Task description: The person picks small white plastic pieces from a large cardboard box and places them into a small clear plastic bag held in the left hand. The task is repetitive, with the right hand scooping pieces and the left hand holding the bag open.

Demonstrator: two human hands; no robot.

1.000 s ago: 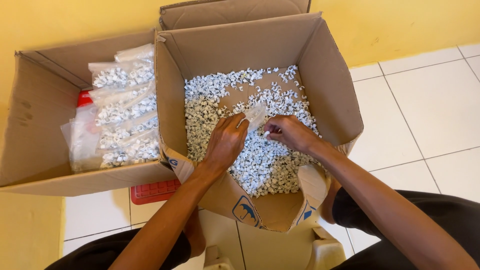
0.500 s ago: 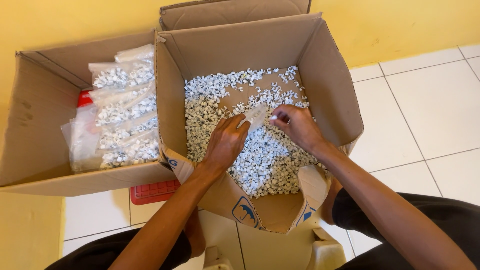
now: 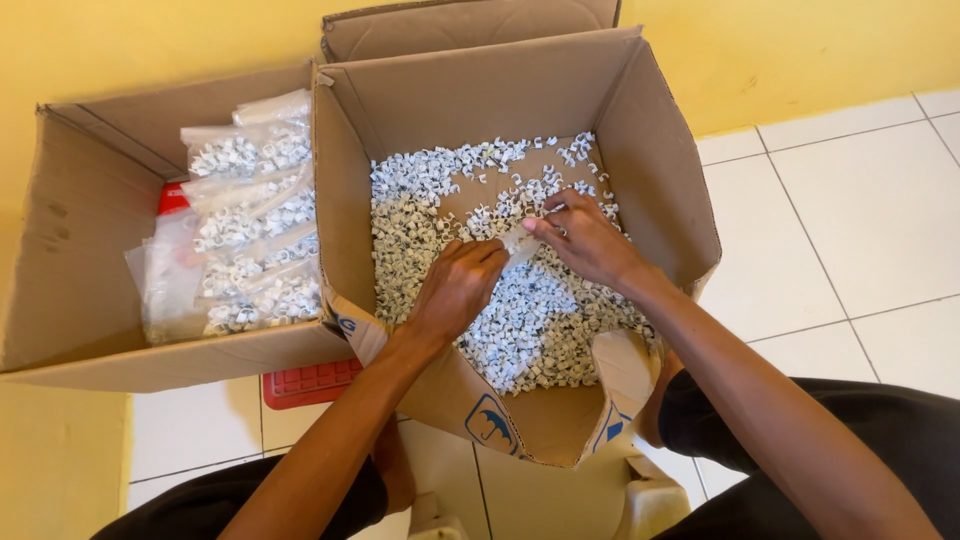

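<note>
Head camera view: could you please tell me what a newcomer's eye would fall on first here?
The heap of small white plastic clips filling the open brown cardboard box at centre. The left hand and right hand meet over it, pinching a small clear bag. Clear filled bags are stacked in the left-side cardboard box.

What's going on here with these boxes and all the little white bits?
A person leans over an open cardboard box with loose small white plastic pieces piled inside. Their left hand rests in the pile while the right hand pinches a small clear bag between them. Beside it, a second box holds filled clear bags of the same pieces, stacked together.
</note>
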